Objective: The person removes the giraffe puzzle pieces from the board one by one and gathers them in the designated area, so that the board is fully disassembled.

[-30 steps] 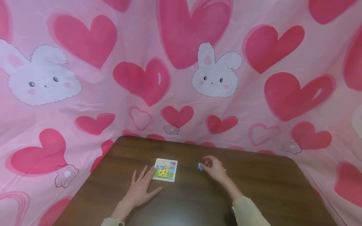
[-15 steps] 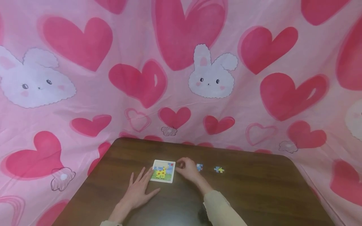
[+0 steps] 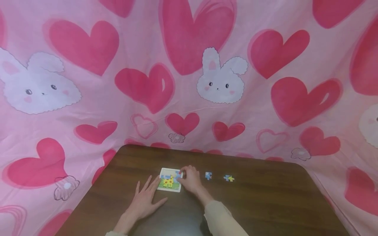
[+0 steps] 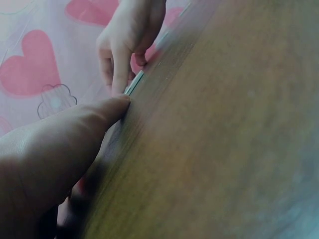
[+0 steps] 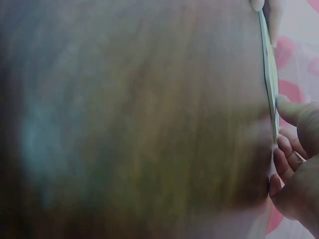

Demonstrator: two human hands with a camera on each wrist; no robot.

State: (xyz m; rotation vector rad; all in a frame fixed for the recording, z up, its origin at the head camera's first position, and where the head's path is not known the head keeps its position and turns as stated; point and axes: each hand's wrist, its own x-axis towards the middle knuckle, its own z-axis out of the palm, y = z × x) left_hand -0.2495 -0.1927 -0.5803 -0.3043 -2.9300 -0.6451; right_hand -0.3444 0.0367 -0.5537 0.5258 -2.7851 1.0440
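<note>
A small jigsaw puzzle (image 3: 168, 190) in a white frame, with a yellow giraffe picture, lies on the dark wooden table. Its upper part shows a pale patch. My left hand (image 3: 143, 200) lies spread, its fingertips on the puzzle's left edge and the thumb apart on the table. At the opposite side, my right hand (image 3: 191, 179) touches the right edge of the puzzle, index finger near the top corner and thumb lower down. In the right wrist view its thumb (image 5: 288, 107) rests at the puzzle's thin edge, with the other fingers bent beside it.
Two loose jigsaw pieces lie right of my right hand: a blue one (image 3: 208, 175) and a blue and yellow one (image 3: 228, 178). The brown table (image 3: 265, 203) ends at a pink cloth (image 3: 189, 95) with hearts and rabbits, hanging behind and beside it.
My right hand has moved left from the loose blue piece to the puzzle's right edge, uncovering both loose pieces. Its thumb and index finger have spread. My left hand stays at the left edge.
</note>
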